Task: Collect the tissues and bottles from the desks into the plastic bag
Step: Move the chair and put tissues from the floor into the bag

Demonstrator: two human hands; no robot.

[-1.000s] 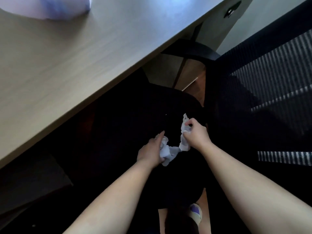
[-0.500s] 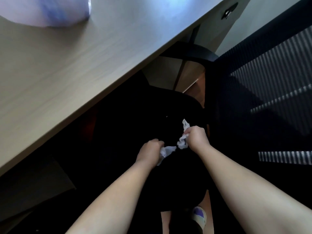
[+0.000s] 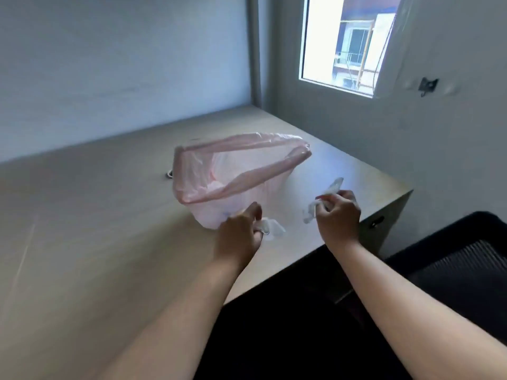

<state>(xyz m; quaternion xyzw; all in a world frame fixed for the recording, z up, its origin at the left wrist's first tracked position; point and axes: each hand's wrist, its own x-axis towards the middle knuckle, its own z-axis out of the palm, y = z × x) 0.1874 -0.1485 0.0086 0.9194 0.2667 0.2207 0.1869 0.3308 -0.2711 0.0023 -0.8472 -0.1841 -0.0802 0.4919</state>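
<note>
Each hand's grip pinches a crumpled tissue: left hand (image 3: 238, 235), right hand (image 3: 338, 218). The open pink plastic bag (image 3: 236, 171) stands on the surface just beyond, nearer the left.

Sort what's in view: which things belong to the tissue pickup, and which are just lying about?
Job: pink plastic bag, open on the desk; left hand gripping a crumpled tissue; right hand pinching a second tissue.
Just there: black mesh chair; window; wall hook.
</note>
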